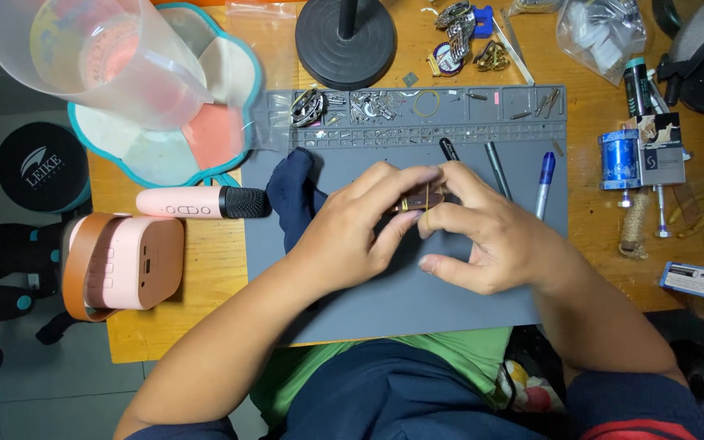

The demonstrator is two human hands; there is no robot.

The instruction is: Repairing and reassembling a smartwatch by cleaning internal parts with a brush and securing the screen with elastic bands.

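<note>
Both hands meet over a grey work mat [466, 301]. My left hand [356, 228] and my right hand [482, 236] pinch a small dark watch strap piece with a gold part [419, 201] between the fingertips. A thin rubber band loops around it near my right fingers. A dark blue cloth [293, 195] lies on the mat just left of my left hand. Pens and slim tools [496, 167] lie beyond my right hand.
The mat's top tray [417, 106] holds small metal parts. A pink microphone [197, 202] and pink speaker [124, 262] lie left. A clear jug [91, 57] stands on a flower-shaped tray [205, 138]. A black lamp base [345, 41], watches [459, 37], blue spool [618, 159] lie behind.
</note>
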